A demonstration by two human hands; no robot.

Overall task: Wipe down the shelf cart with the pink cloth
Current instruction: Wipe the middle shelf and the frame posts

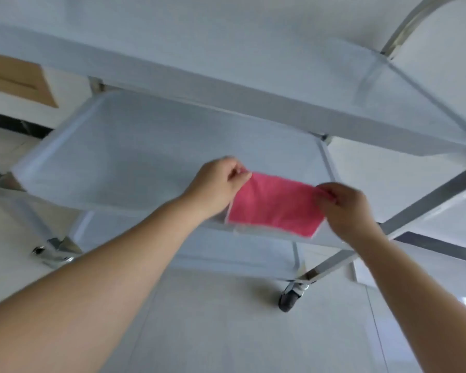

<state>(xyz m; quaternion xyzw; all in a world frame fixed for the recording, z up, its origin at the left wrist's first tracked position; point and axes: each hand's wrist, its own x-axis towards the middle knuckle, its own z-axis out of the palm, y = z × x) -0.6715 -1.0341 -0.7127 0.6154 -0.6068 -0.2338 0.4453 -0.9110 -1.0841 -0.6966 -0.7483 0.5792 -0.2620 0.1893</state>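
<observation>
Two bare hands, left [218, 181] and right [343, 204], are pinching a flat pink rectangular cloth's [273, 204] opposite corners, stretching it over the white three-tier wheeled shelf cart's [135, 146] middle tray.

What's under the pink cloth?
The cloth hangs over the middle shelf's front edge; that strip is covered. Below shows the bottom shelf.

- The middle shelf [135, 146] lies open to the left of the hands, its raised rim around it.
- The top shelf [253, 76] hangs close overhead.
- A metal post [425, 200] slants past on the right.
</observation>
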